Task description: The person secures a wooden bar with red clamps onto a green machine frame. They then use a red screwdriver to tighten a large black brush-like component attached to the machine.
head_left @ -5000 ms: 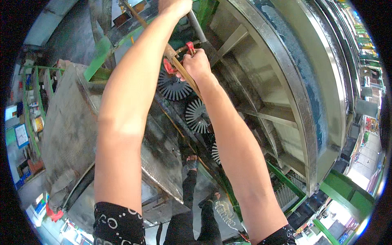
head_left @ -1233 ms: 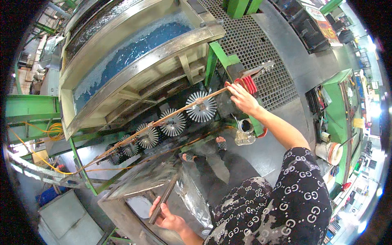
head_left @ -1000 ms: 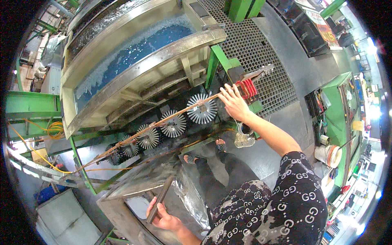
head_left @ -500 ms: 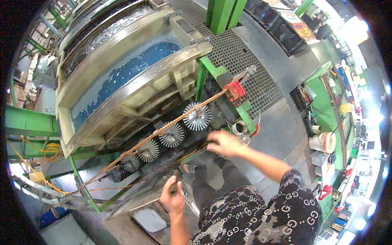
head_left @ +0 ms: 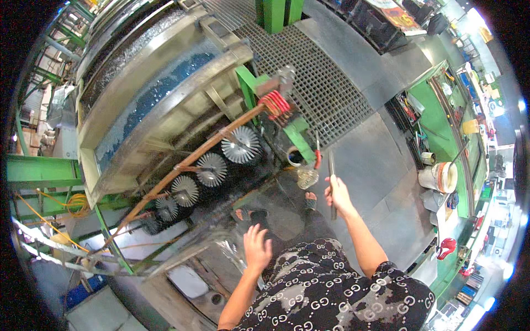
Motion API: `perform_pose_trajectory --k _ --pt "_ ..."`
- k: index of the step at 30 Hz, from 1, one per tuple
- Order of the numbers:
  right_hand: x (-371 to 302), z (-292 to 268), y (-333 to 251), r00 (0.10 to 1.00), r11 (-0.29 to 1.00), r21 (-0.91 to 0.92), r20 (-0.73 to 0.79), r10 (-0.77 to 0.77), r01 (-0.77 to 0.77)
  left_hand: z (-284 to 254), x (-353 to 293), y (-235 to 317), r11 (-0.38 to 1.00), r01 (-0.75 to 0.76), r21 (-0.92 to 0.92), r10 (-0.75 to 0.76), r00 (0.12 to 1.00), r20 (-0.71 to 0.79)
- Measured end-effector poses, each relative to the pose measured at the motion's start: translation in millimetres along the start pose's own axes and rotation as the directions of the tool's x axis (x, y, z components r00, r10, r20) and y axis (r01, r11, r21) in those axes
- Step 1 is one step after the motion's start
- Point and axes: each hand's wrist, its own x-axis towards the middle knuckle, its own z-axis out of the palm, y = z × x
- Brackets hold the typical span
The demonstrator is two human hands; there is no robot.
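Observation:
My right hand (head_left: 340,199) is out to the right over the floor, closed round a thin grey rod-like tool (head_left: 332,164) that stands nearly upright in it. The tool's exact kind does not show. Nearer to me and to the left, my left hand (head_left: 257,249) has its fingers apart and nothing visible in them. Ahead of both hands, several silvery finned discs (head_left: 241,145) hang in a row beneath a long copper-coloured bar (head_left: 190,160). Red cable (head_left: 274,103) is wound round the bar's right end, at a green support (head_left: 298,138).
A tank of blue liquid (head_left: 144,110) stands beyond the bar. By the green support are a small pot (head_left: 294,156) and a clear plastic container (head_left: 307,178). Floor grating (head_left: 326,94) lies at the far right, with a green bench (head_left: 441,127) and white bucket (head_left: 436,177) beyond.
My right hand has moved right, away from the discs, and now holds the rod-like tool. My left hand, earlier closed round a dark object, has opened. The view has shifted rightward.

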Motion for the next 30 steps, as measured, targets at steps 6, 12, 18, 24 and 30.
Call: perform_pose_trajectory --k 6,12,18,24,30 --pt "145.1 -110.6 27.8 0.948 0.656 -0.711 0.049 -0.314 0.254 151.3 -200.5 -34.1 0.467 0.864 -0.188 -0.756 0.5 0.422" --pt "251.4 -85.0 32.4 0.918 0.615 -0.684 0.258 -0.3 0.394 163.7 -246.2 30.3 0.269 0.942 -0.203 -0.876 0.327 0.356" --pt "270.6 -45.1 6.1 0.91 0.68 -0.608 0.318 -0.266 0.411 166.6 -268.2 87.7 0.108 0.977 -0.186 -0.915 0.171 0.365" --pt "296.2 -52.1 21.8 0.918 0.704 -0.594 0.311 -0.245 0.389 162.2 -257.4 131.0 0.06 0.995 -0.079 -0.943 0.082 0.323" --pt "322.0 -35.7 31.2 0.82 0.642 -0.511 0.342 -0.458 0.572 170.9 -281.7 132.9 0.025 0.985 -0.168 -0.928 0.086 0.364"
